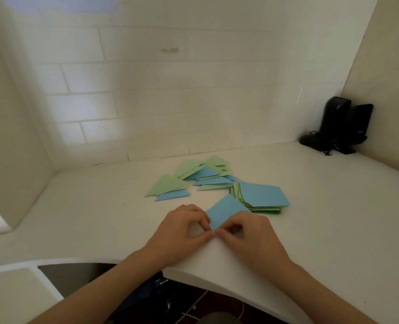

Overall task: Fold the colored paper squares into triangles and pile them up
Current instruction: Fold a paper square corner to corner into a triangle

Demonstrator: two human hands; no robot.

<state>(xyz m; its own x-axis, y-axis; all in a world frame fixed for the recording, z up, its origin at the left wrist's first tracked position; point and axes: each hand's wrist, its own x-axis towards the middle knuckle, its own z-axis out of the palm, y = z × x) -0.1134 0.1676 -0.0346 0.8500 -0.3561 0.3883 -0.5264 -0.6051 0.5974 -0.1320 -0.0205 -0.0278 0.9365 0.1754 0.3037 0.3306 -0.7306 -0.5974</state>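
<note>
Both hands pinch one blue paper square (226,210)

Left hand (182,232) and right hand (250,235) meet at its near corner, near the white worktop's (322,206) front edge.

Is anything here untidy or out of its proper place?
Yes. The folded triangles lie scattered and overlapping by the wall, not in one neat pile; two sit apart to the left. The stack of squares is also fanned askew.
</note>
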